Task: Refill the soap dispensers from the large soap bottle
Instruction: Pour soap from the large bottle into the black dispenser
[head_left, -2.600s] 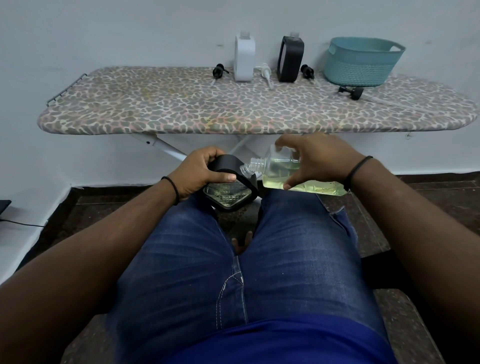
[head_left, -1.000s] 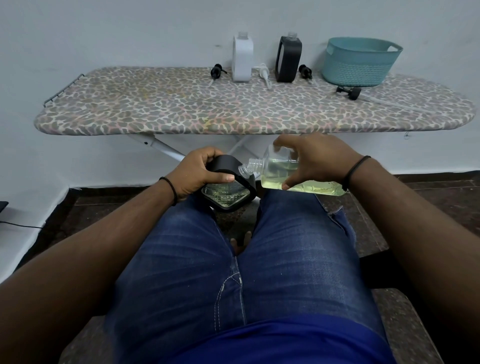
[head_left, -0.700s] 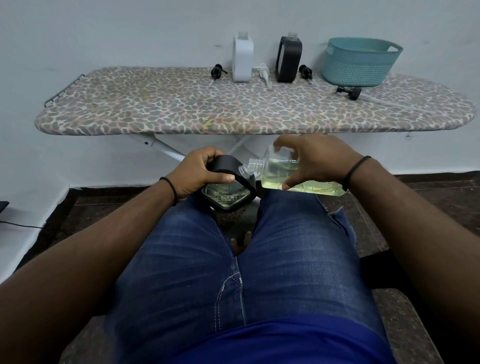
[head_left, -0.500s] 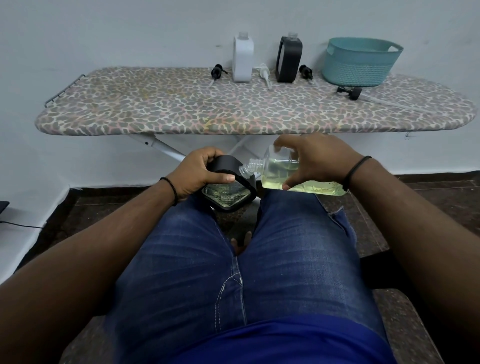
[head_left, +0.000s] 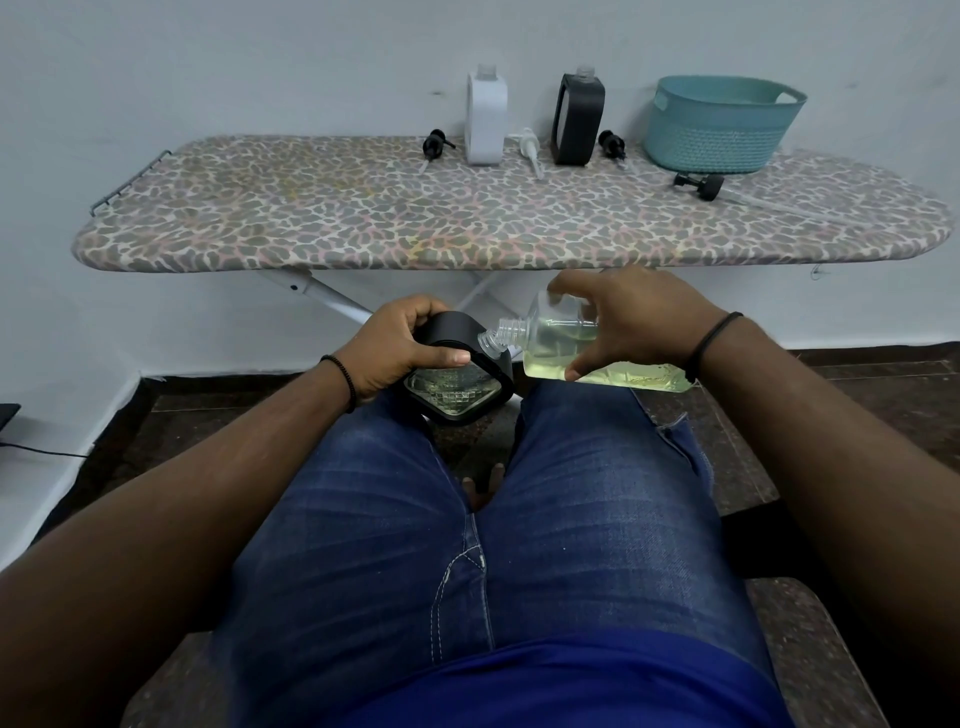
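My left hand (head_left: 402, 348) grips a black-framed glass soap dispenser (head_left: 460, 392) resting on my left knee. My right hand (head_left: 631, 322) holds the large clear soap bottle (head_left: 550, 348), tipped almost flat, its open threaded neck over the dispenser's top. Yellowish soap lies along the bottle's lower side. On the ironing board (head_left: 363, 218) stand a white dispenser (head_left: 485, 122) and a black dispenser (head_left: 577, 122), both uncapped. Loose pump heads lie beside them: a black one (head_left: 435, 146), a white one (head_left: 531, 150), another black one (head_left: 612, 145).
A teal basket (head_left: 719, 130) stands at the board's back right, with a black pump head (head_left: 701, 185) and its tube in front. The board's white legs (head_left: 332, 299) cross behind my hands. A cable (head_left: 36, 451) runs along the floor at the left.
Both hands and the tipped bottle keep their positions over my knees. The whole view shifted only slightly.
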